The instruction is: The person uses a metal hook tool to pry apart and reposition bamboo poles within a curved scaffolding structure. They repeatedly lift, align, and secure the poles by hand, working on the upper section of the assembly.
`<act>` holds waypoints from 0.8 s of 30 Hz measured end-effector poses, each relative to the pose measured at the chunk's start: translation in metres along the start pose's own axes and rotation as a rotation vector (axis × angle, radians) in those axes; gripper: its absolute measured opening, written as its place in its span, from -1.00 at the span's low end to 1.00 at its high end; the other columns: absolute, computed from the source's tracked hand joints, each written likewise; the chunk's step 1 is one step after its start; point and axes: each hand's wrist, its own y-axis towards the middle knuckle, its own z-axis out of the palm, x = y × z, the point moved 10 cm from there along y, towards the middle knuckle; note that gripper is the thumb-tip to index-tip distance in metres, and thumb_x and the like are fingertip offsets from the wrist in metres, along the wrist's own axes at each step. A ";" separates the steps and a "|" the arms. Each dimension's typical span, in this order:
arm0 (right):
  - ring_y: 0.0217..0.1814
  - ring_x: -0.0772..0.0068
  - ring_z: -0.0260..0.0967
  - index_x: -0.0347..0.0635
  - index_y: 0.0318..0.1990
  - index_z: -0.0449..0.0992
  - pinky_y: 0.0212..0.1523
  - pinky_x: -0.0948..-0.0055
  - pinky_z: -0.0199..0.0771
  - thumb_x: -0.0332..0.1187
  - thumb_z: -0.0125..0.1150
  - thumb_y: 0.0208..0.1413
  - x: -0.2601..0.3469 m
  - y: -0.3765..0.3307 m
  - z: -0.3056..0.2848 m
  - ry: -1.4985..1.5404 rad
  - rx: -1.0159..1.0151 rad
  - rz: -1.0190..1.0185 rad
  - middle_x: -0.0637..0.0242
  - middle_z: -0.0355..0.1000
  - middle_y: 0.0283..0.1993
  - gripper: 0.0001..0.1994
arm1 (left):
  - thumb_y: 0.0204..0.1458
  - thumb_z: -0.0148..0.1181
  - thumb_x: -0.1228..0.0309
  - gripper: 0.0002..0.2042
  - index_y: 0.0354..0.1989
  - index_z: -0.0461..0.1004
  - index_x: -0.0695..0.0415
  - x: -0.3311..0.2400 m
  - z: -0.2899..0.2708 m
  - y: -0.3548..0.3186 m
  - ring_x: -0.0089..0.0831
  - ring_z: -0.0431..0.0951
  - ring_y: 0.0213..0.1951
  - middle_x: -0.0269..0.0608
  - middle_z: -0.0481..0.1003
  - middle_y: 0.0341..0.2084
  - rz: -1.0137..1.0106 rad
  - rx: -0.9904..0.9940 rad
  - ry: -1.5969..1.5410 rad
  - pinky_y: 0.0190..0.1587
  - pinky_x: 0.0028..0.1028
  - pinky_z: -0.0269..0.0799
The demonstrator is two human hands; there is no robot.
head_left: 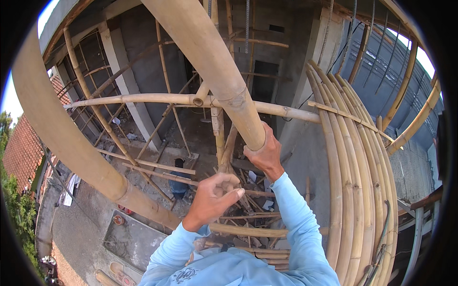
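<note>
My right hand (265,155) grips the lower end of a thick bamboo pole (210,62) that rises steeply up and to the left, past the top of the picture. My left hand (213,198) hovers just below and left of it with the fingers curled in. Whether it pinches something small I cannot tell. Both arms wear light blue sleeves. Behind the pole runs a horizontal bamboo rail (143,99) of the scaffold.
A second thick bamboo pole (62,138) slants down at the left. A platform of several bamboo poles laid side by side (355,176) curves along the right. Grey concrete walls and columns (121,71) stand behind. Far below lie bamboo offcuts (248,209), a person (179,178) and bare ground.
</note>
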 end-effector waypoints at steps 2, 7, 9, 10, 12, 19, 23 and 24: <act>0.00 -0.07 0.57 -0.10 0.28 0.35 -0.02 0.11 0.59 -0.34 0.48 -0.26 -0.021 -0.014 0.002 -0.068 0.070 0.021 0.08 0.54 0.04 -0.20 | 0.03 0.47 0.30 -0.62 -0.06 0.58 0.28 0.007 -0.015 -0.033 -0.76 0.19 -0.58 -0.47 0.44 -0.52 -0.213 0.067 0.005 -0.52 -0.60 0.13; -0.07 0.00 0.54 -0.03 0.29 0.36 -0.11 0.11 0.56 -0.32 0.48 -0.28 -0.041 -0.045 0.015 -0.180 0.212 0.019 0.15 0.51 -0.09 -0.18 | -0.08 0.48 0.33 -0.61 -0.18 0.62 0.41 -0.009 -0.096 -0.111 -0.60 0.45 -0.59 -0.23 0.55 -0.58 -0.114 0.089 -0.135 -0.53 -0.58 0.29; -0.09 0.01 0.53 -0.01 0.30 0.36 -0.14 0.10 0.55 -0.31 0.48 -0.27 -0.040 -0.054 0.024 -0.196 0.275 0.017 0.17 0.49 -0.13 -0.18 | -0.10 0.44 0.33 -0.62 -0.22 0.61 0.45 -0.015 -0.135 -0.137 -0.42 0.56 -0.58 -0.07 0.59 -0.57 0.027 0.001 -0.286 -0.50 -0.52 0.40; -0.09 0.01 0.53 0.00 0.31 0.37 -0.15 0.09 0.55 -0.31 0.47 -0.26 -0.045 -0.058 0.025 -0.223 0.295 0.021 0.18 0.49 -0.13 -0.19 | -0.09 0.41 0.31 -0.61 -0.24 0.61 0.46 -0.006 -0.160 -0.150 -0.33 0.60 -0.56 0.00 0.61 -0.55 0.077 -0.041 -0.381 -0.47 -0.48 0.46; -0.10 0.00 0.53 0.01 0.31 0.37 -0.16 0.07 0.55 -0.31 0.45 -0.24 -0.065 -0.075 0.032 -0.289 0.361 0.049 0.18 0.48 -0.13 -0.20 | 0.03 0.32 0.27 -0.66 -0.17 0.60 0.33 0.031 -0.221 -0.166 -0.43 0.45 -0.72 -0.07 0.59 -0.57 0.221 -0.167 -0.494 -0.62 -0.41 0.34; -0.12 -0.03 0.52 0.02 0.33 0.35 -0.15 0.08 0.55 -0.30 0.40 -0.19 -0.071 -0.123 0.076 -0.302 0.513 -0.024 0.11 0.45 -0.11 -0.22 | 0.25 0.05 -0.20 -0.34 0.22 0.39 0.17 0.228 -0.323 -0.137 -0.48 0.59 -0.49 -0.09 0.59 -0.23 -0.281 -0.809 -0.347 -0.65 -0.61 0.34; -0.08 -0.04 0.54 0.04 0.37 0.31 -0.16 0.09 0.57 -0.30 0.37 -0.17 -0.078 -0.153 0.093 -0.346 0.686 -0.040 0.04 0.44 -0.09 -0.20 | 0.17 0.10 -0.30 -0.17 0.42 0.20 0.09 0.233 -0.262 -0.068 -0.41 0.68 -0.23 0.00 0.53 0.11 -0.353 -0.556 -0.337 -0.65 -0.62 0.32; -0.07 -0.03 0.55 0.04 0.37 0.31 -0.17 0.10 0.57 -0.30 0.37 -0.17 -0.074 -0.159 0.101 -0.386 0.733 -0.052 0.03 0.45 -0.07 -0.20 | 0.14 0.13 -0.32 -0.15 0.42 0.20 0.08 0.219 -0.249 -0.056 -0.40 0.68 -0.22 0.00 0.54 0.10 -0.285 -0.553 -0.365 -0.66 -0.62 0.32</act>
